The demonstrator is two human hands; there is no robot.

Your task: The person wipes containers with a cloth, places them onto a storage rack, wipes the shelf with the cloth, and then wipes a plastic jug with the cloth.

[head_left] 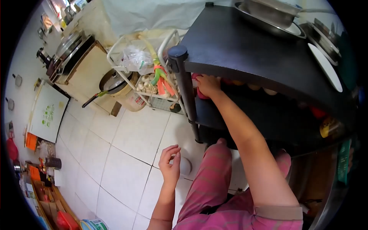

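Note:
My right hand (209, 85) reaches under the top of a dark shelf unit (230, 34), just inside its left corner post. Its fingers close on a crumpled pink-red cloth (201, 94), which the hand partly covers. Lower down, my left hand (170, 163) hovers over the tiled floor with loosely bent fingers and nothing in it. Close beside it shows a round whitish object (185, 166), partly hidden behind that hand, its kind unclear. Several pale round things (268, 91) sit in the shadow further along the shelf.
A white wire rack (115, 57) left of the shelf holds garlic bulbs (147, 85), leeks (156, 69) and a plastic bag (137, 58). A pan (113, 82) rests on a bucket (132, 100). Metal bowls (268, 15) stand on the shelf top. A white board (48, 111) leans at left.

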